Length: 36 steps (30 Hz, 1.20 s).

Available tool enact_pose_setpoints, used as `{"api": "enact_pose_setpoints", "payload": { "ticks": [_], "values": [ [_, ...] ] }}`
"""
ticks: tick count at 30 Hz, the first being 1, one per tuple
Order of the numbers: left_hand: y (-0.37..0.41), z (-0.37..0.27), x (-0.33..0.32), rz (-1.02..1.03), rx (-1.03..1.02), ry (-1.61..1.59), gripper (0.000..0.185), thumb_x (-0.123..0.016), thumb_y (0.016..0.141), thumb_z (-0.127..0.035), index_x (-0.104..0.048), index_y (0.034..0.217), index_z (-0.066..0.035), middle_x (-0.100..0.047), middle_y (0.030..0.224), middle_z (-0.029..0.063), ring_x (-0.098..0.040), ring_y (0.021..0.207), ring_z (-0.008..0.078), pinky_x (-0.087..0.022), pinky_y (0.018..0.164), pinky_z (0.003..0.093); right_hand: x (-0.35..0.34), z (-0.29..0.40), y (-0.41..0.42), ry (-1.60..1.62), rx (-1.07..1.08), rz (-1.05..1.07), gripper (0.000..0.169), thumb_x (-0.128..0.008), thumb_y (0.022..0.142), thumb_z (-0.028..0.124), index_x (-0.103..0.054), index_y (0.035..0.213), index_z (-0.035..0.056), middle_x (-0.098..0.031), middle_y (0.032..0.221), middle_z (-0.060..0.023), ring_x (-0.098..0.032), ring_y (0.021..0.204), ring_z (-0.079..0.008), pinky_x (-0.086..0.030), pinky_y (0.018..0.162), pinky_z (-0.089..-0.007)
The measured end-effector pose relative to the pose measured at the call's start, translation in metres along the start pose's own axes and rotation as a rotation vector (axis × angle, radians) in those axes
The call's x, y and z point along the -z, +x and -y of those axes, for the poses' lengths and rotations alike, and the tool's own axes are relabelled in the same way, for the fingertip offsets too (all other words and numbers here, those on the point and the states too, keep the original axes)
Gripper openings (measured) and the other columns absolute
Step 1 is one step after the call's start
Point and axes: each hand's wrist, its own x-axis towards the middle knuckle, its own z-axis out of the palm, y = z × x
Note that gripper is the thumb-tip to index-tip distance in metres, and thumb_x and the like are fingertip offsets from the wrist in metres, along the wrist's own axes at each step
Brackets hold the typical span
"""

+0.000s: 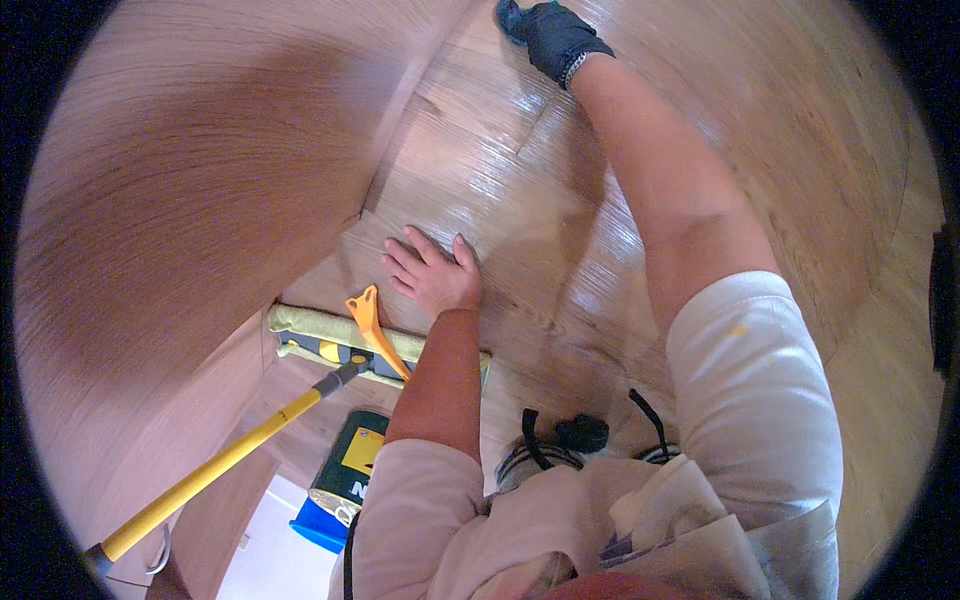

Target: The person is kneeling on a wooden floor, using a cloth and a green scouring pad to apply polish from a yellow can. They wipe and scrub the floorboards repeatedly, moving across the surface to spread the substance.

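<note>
My right hand, in a dark glove with a metal bracelet at the wrist, is at the top of the view and grips a dark teal cloth or pad against the wood-look floor. Bare and spread, my left hand rests flat on the floor, near a wood-grain panel. Just below its fingers an orange plastic tool lies across a flat mop head with a green pad. The mop's yellow pole runs to the lower left.
A wood-grain cabinet or wall panel rises on the left, with a metal handle low down. A dark green can and a blue container stand beside my left arm. A black object lies near my knees.
</note>
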Motion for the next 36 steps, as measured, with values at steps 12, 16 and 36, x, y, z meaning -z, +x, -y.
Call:
{"api": "enact_pose_setpoints", "payload": {
  "ticks": [12,16,36],
  "values": [
    [-0.003,0.009,-0.004,-0.038,0.027,0.053,0.066,-0.042,0.078,-0.047,-0.024,0.129,-0.008,-0.020,0.132,0.0237,-0.020,0.121,0.0402,-0.021,0.093,0.0544,0.032,-0.135,-0.236,-0.283,-0.648,-0.058,0.039,-0.033,0.084,0.013,-0.029,0.119,-0.0043,-0.056,0.083,-0.0262,-0.055,0.077,-0.0391,-0.044,0.064,-0.0435],
    [-0.002,0.016,-0.008,-0.094,0.009,0.068,0.066,-0.040,0.079,-0.048,-0.025,0.129,-0.008,-0.020,0.132,0.0237,-0.020,0.120,0.0399,-0.021,0.093,0.0536,0.023,-0.077,-0.145,0.045,-0.568,-0.044,0.051,-0.020,0.088,0.036,-0.045,0.105,-0.0043,-0.052,0.098,-0.0275,-0.048,0.096,-0.0397,-0.036,0.085,-0.0432],
    [-0.001,0.013,-0.006,-0.094,0.012,0.113,0.065,-0.037,0.080,-0.050,-0.025,0.129,-0.010,-0.023,0.131,0.0216,-0.023,0.120,0.0377,-0.024,0.092,0.0515,0.013,-0.093,-0.245,-0.293,-0.876,-0.083,0.044,-0.039,0.082,0.010,-0.027,0.117,-0.0137,-0.057,0.083,-0.0254,-0.059,0.070,-0.0322,-0.048,0.059,-0.0381]
  ]
}}
